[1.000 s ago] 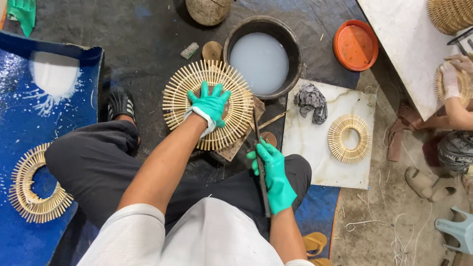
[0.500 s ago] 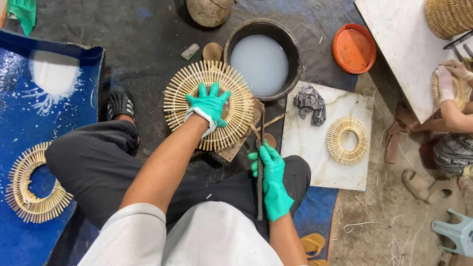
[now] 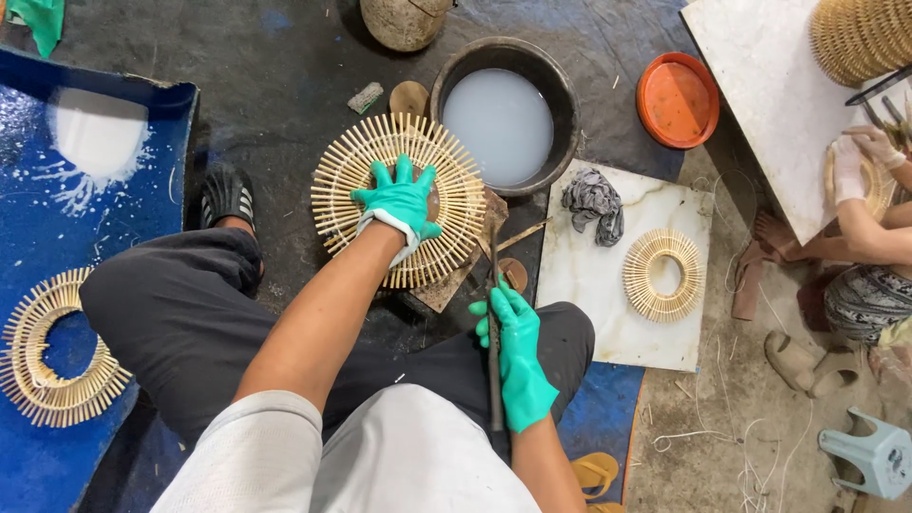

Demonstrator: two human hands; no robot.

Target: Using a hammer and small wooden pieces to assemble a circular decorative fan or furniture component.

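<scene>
Bamboo sunburst ring (image 3: 399, 198), a round frame of radiating splints, is lying flat on the dark ground sheet (image 3: 285, 85) in front of the seated person, with part of its edge resting over a small wooden block (image 3: 446, 290). The left hand (image 3: 401, 201), in a green glove, is pressing down on the ring's centre with fingers spread toward twelve o'clock, pinning it in place. The right hand (image 3: 518, 356), also gloved green, is closing around the handle of a long dark blade (image 3: 494, 313) whose long axis is running from six o'clock up to twelve o'clock, its tip sitting just beside the ring's edge at about four o'clock on the ring. So the ring is lying toward ten o'clock from the right hand, while the left hand is already on it and is the nearer one. A dark basin of milky liquid (image 3: 502, 123) is standing at one o'clock of the ring, and a pale slab (image 3: 589, 313) holding a smaller ring (image 3: 662, 275) and a grey rag (image 3: 594, 201) is lying at three o'clock.
</scene>
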